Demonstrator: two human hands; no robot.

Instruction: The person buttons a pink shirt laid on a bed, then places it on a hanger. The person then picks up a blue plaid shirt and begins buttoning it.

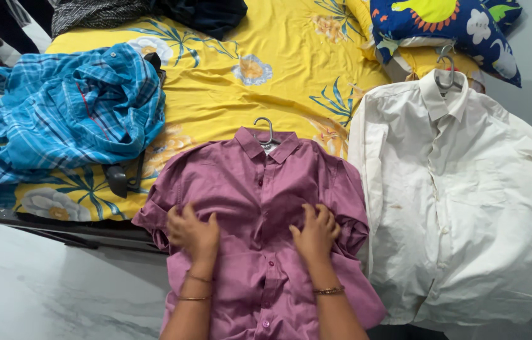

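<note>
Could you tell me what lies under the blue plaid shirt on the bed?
The blue plaid shirt lies crumpled on the yellow floral bedsheet. A dark hanger pokes out at its lower edge; the rest of the hanger, and anything else beneath, is covered.

Head-worn camera looks steeply down, close above the fingers, facing across the bed beyond them.

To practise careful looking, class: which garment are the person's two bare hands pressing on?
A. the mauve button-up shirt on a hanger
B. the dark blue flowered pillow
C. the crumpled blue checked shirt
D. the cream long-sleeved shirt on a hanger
A: the left hand and the right hand both rest on the front of the mauve button-up shirt, beside its button strip.
</note>
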